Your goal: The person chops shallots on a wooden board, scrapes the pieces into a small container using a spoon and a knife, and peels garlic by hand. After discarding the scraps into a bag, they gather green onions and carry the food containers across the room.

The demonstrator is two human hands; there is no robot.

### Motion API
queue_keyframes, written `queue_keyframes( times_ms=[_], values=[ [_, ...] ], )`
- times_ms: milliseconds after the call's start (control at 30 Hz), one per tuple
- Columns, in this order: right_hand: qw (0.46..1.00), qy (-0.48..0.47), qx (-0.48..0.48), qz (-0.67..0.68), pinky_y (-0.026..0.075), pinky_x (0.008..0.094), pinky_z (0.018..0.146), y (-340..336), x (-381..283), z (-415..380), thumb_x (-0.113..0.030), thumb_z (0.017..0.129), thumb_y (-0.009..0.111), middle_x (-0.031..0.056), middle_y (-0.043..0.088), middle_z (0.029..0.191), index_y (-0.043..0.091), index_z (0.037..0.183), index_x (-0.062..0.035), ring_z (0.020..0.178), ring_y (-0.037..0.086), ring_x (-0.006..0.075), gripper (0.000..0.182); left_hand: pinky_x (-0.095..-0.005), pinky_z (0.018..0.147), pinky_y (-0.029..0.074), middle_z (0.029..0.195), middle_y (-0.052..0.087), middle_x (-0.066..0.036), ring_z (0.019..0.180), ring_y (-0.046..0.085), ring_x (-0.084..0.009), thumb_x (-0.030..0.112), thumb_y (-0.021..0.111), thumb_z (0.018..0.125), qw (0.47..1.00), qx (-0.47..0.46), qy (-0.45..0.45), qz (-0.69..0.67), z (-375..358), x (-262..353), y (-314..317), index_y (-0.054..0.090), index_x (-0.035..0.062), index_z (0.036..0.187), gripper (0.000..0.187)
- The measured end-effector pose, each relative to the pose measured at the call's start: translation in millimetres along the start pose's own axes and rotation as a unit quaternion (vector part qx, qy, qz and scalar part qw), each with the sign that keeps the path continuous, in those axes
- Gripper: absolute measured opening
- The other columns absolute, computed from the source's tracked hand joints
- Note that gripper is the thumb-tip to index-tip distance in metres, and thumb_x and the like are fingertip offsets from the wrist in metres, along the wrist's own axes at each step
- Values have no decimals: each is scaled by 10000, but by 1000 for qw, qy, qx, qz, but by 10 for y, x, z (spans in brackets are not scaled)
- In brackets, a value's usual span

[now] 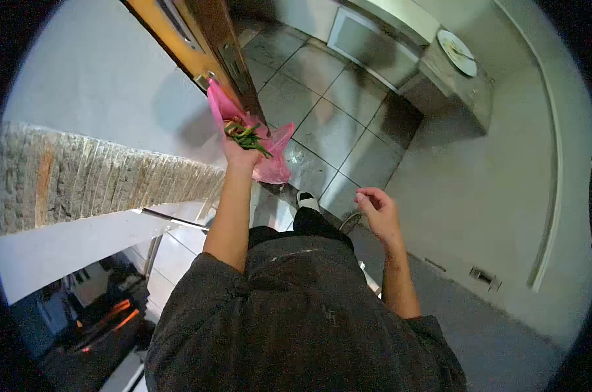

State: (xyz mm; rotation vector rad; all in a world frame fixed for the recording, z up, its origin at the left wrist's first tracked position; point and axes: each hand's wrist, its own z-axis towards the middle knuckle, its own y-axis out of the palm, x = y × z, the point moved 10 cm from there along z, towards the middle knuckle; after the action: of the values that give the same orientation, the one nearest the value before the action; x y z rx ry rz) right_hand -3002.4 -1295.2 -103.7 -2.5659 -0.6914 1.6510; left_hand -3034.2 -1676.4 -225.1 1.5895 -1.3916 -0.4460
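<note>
My left hand [241, 157] is closed around a bunch of green vegetable stalks [245, 135], held against the opening of a pink plastic bag [279, 157]. The bag's upper end hangs from the door handle [208, 77], and its lower part spreads to the right of the hand. Some of the stalks overlap the bag in this view. My right hand [379, 214] hangs free near the right wall, its fingers loosely bent and nothing visible in them.
The orange-brown door [172, 32] stands at the upper left, next to a rough stone wall edge [106, 176]. Tiled floor [315, 117] lies beyond a threshold, where my foot in a slipper [307, 200] shows. A plate [457, 52] sits on a ledge at the upper right.
</note>
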Motion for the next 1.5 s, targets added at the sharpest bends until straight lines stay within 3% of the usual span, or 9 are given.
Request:
queue_keyframes(
  times_ms=[100, 133, 267, 533, 633, 700, 900, 1133, 1500],
  values=[
    [999, -46, -29, -2, 493, 255, 721, 9, -116, 369, -219, 936, 677, 26, 694, 894, 690, 1089, -32, 778, 611, 105, 242, -460, 855, 517, 985, 657, -88, 914, 619, -283, 304, 407, 970, 951, -236, 63, -187, 403, 189, -122, 614, 112, 1069, 299],
    [998, -44, -41, -3, 493, 255, 721, 25, -140, 475, -219, 936, 677, 26, 694, 894, 690, 1089, -32, 778, 611, 105, 242, -484, 933, 497, 1100, 662, -98, 1032, 615, -296, 325, 393, 973, 981, 136, 110, -85, -18, 207, 120, 622, 112, 1169, 369],
    [996, -37, -84, 2, 491, 262, 751, 156, -218, 699, -209, 935, 677, 25, 689, 910, 689, 1092, -24, 823, 610, 108, 243, -403, 890, 494, 883, 639, -42, 845, 599, -231, 289, 481, 922, 961, 174, 177, -122, 425, 386, -199, 643, 144, 978, 225],
    [988, -32, -151, -11, 506, 267, 811, 262, -229, 879, -162, 964, 637, 59, 706, 947, 672, 1111, 9, 874, 642, 120, 228, -371, 878, 506, 999, 702, -15, 938, 636, -214, 362, 443, 973, 778, 179, -101, 594, 443, 516, -815, 651, 169, 1097, 310],
    [985, -50, -163, -15, 507, 269, 807, 318, -191, 956, -164, 962, 641, 55, 704, 942, 670, 1111, 9, 868, 640, 118, 230, -406, 828, 513, 896, 688, -42, 827, 628, -237, 315, 406, 997, 984, -92, -153, -18, -105, 5, 147, 650, 137, 1017, 302],
    [985, -71, -157, 10, 493, 268, 739, 331, -227, 993, -234, 929, 678, 32, 693, 910, 690, 1077, -4, 825, 609, 109, 273, -412, 834, 515, 884, 691, -54, 815, 634, -231, 267, 401, 1004, 969, 221, -45, 103, -623, 110, 375, 652, 102, 1010, 300],
    [972, -51, -224, -42, 481, 236, 731, 667, -433, 935, -190, 948, 668, 28, 699, 845, 681, 1042, 9, 787, 626, 81, 221, -312, 790, 500, 1074, 653, -59, 930, 613, -163, 298, 544, 990, 907, 213, -17, 363, -1096, 305, 129, 617, 35, 1130, 307],
    [912, -43, -382, -143, 445, 220, 664, 1925, -957, 442, -177, 938, 676, 1, 673, 740, 687, 1012, 1, 691, 580, 63, 193, -263, 483, 342, 545, 462, 3, 498, 437, -80, 329, 666, 950, 933, 194, 132, 271, -2091, 1259, -445, 524, 90, 777, 327],
    [753, -223, -603, -141, 485, 224, 684, 4965, -1096, -2305, -145, 978, 625, 62, 736, 932, 695, 1141, -30, 812, 641, 79, 212, -266, 799, 434, 868, 674, 7, 867, 557, -90, 281, 703, 936, 699, 465, 463, 284, -6194, 2807, -2391, 689, 87, 822, 225]
  ],
)
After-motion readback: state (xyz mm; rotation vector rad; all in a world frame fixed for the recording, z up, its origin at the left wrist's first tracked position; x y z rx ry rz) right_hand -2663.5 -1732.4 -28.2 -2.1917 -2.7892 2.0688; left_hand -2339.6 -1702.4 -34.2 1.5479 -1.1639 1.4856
